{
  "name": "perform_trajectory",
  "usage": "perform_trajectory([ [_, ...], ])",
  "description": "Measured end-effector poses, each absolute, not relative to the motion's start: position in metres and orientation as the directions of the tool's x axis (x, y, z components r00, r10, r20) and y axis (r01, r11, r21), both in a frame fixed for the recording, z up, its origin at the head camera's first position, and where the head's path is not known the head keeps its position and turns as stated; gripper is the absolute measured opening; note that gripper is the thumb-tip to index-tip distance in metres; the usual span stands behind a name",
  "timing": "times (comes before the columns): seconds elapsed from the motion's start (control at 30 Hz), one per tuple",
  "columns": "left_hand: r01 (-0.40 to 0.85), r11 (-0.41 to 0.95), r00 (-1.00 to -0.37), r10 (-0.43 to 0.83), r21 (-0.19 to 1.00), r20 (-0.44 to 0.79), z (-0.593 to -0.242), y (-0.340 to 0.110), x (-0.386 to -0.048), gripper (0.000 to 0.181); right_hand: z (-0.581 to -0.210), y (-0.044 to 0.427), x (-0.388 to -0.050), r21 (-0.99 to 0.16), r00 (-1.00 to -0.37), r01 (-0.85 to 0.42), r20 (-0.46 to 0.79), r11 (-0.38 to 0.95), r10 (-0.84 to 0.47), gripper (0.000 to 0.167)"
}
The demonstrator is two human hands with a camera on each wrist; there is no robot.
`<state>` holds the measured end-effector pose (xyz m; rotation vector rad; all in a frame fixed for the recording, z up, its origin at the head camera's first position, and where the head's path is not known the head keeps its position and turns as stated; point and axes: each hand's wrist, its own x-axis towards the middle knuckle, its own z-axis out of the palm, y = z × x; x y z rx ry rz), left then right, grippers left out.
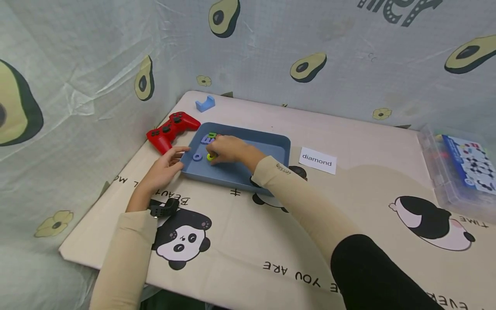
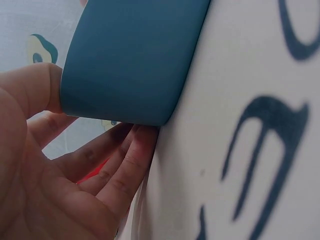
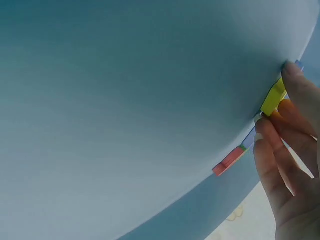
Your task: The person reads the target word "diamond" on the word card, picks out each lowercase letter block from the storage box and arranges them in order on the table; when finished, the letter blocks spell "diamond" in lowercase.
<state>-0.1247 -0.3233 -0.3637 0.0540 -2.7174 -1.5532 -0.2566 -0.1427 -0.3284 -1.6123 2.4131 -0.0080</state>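
A blue-grey tray (image 1: 240,180) lies on the table. Inside its left part, my right hand (image 1: 231,149) pinches a yellow toy letter (image 3: 273,98) between thumb and fingers, low over the tray floor; which letter it is stays hidden. Close by are a purple letter E (image 1: 206,140), a green letter (image 1: 212,135) and a blue-purple ring-shaped letter (image 1: 197,157). A red piece (image 3: 230,160) shows beyond my fingers in the right wrist view. My left hand (image 1: 164,169) touches the tray's left end from outside, its fingers fairly straight against the wall.
Left of the tray lies a red game controller (image 1: 172,130), with a light-blue curved piece (image 1: 205,103) behind it. A white card reading "diamond" (image 1: 317,160) lies to the tray's right. At the far right stands a clear plastic box (image 1: 445,181) holding a printed sheet.
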Motion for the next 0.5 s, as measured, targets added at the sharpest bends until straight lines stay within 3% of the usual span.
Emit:
perform_trajectory([
  [0.2,-0.007,0.488,-1.000,-0.016,0.873,0.001,-0.365,-0.323,-0.126,0.049,-0.328,-0.139,-0.255,-0.073,-0.372,-0.918,-0.178,0.389,-0.911,0.014],
  [0.5,-0.021,0.480,-1.000,-0.016,0.877,-0.016,-0.365,-0.324,-0.126,0.049,-0.324,-0.126,-0.255,-0.106,-0.377,-0.910,-0.185,0.400,-0.907,0.016],
])
